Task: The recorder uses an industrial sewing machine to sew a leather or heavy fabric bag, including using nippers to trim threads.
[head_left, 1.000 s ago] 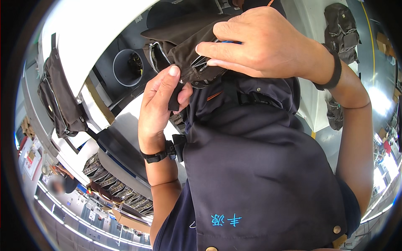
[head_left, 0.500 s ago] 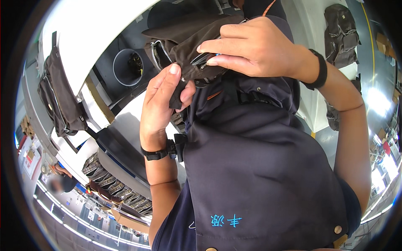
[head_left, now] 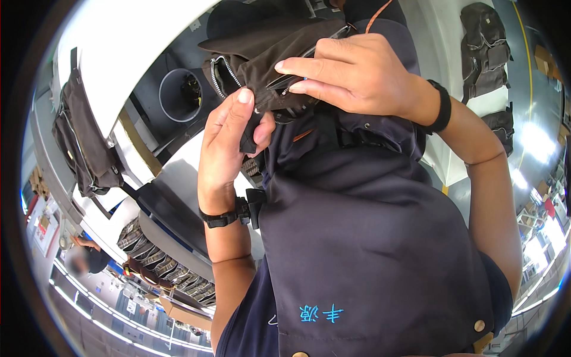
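- Gripping a corner of a dark brown bag (head_left: 256, 64) firmly between thumb and curled fingers of the left hand (head_left: 228, 132).
- Holding a slim dark tool (head_left: 288, 81) in a narrow pinch of the right hand (head_left: 367, 76), at the bag's fabric.
- Supporting the bag between both hands, just beyond the dark apron (head_left: 369, 238).
- Showing an open silver zipper (head_left: 215, 77) on the bag's left.
- Seeing a round grey bin (head_left: 171, 92) farther left.

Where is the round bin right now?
In the head view, the round bin is in the upper left, just left of the brown zippered fabric and up and left of the left hand.
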A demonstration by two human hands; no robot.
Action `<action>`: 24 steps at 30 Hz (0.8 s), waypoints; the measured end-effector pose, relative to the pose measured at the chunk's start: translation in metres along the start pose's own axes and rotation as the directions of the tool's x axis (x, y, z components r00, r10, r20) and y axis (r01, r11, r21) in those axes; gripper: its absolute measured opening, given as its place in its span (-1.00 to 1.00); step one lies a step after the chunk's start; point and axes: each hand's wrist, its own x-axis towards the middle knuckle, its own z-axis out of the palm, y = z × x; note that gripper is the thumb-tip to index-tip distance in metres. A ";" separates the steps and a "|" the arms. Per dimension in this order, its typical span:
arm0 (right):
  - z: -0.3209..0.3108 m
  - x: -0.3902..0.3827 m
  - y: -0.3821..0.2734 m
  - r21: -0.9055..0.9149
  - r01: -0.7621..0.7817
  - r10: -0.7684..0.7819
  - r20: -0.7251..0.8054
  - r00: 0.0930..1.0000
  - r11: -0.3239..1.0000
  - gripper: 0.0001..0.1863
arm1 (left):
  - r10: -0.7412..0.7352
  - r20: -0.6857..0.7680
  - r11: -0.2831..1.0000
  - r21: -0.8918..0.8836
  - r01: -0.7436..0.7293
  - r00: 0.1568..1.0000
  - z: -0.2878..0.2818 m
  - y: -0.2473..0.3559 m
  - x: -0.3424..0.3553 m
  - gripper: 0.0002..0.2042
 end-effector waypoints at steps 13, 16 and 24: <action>-0.034 0.017 -0.005 -0.049 -0.088 0.090 0.043 0.995 0.995 -0.61 | 0.018 -0.023 1.000 -0.009 -0.019 1.000 0.005 -0.010 -0.005 -0.62; -0.034 0.015 -0.007 -0.109 -0.032 0.044 0.106 0.993 0.994 -0.64 | 0.014 -0.046 1.000 0.002 -0.013 0.999 0.005 -0.012 -0.004 -0.60; -0.027 0.010 -0.007 -0.115 0.027 -0.012 0.132 0.991 0.993 -0.67 | 0.005 -0.014 1.000 0.016 -0.005 1.000 0.001 -0.013 -0.005 -0.61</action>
